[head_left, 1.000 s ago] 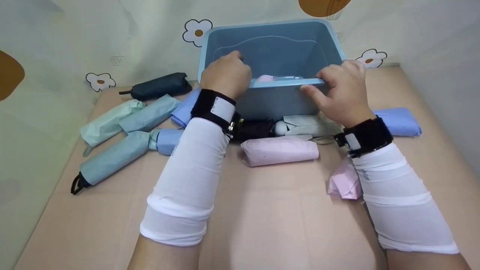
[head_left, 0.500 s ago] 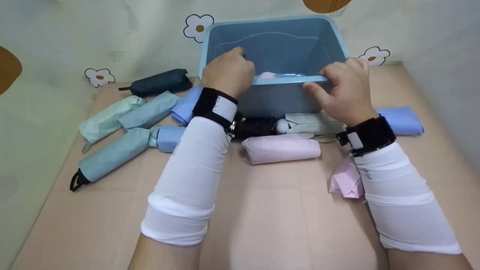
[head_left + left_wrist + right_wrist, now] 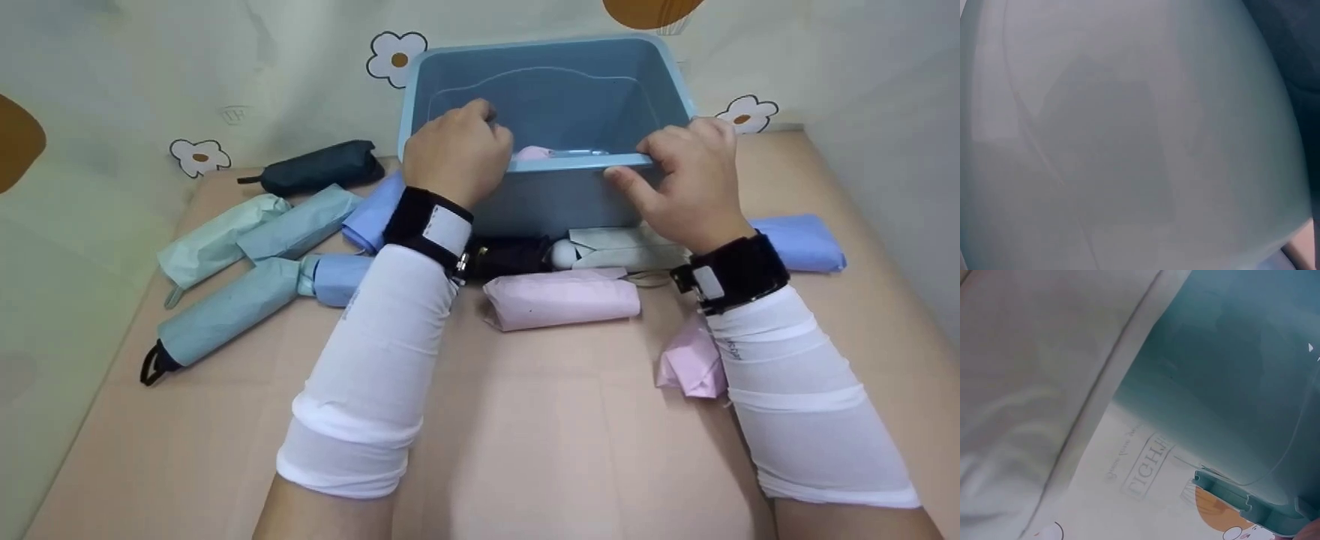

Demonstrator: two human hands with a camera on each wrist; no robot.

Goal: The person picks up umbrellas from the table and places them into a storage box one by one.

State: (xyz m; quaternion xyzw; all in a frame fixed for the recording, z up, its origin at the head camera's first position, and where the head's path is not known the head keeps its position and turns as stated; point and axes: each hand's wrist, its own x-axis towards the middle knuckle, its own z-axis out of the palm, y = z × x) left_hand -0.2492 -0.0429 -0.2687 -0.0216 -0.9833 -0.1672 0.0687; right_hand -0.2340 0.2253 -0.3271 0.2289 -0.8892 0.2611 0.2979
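Tabletop (image 3: 525, 435): pale peach, backed by an off-white wall (image 3: 300, 82) printed with flowers (image 3: 200, 157) and brown shapes (image 3: 651, 11)
Left hand (image 3: 457, 154): curled over the near rim of the blue bin (image 3: 559, 199) at its left end, gripping there with fingertips hidden
Right hand (image 3: 694, 184): gripping the same rim near the right corner, thumb outside and fingers over the inner edge
Wrists: wrapped in black bands (image 3: 409, 214), above white sleeves (image 3: 360, 375)
Bin: between both hands, mouth upward, close to the wall
Inside bin: pink object (image 3: 534, 153), mostly hidden behind the near rim
Just before bin: black umbrella (image 3: 510, 259) beside a pale grey-green umbrella (image 3: 626, 249) with a round white knob, both folded
Nearer: pink umbrella (image 3: 562, 301), lying crosswise
By right forearm: pink bundle (image 3: 690, 360), partly covered by the sleeve
Beyond right wrist: blue bundle (image 3: 806, 244)
Left of bin: dark teal umbrella (image 3: 319, 169) farthest back, then mint umbrella (image 3: 221, 240), grey-teal umbrella (image 3: 300, 223) and folded blue umbrella (image 3: 373, 217), close together
Nearest at left: long teal umbrella (image 3: 232, 315) with black strap, touching a short blue roll (image 3: 337, 280) half behind the left forearm
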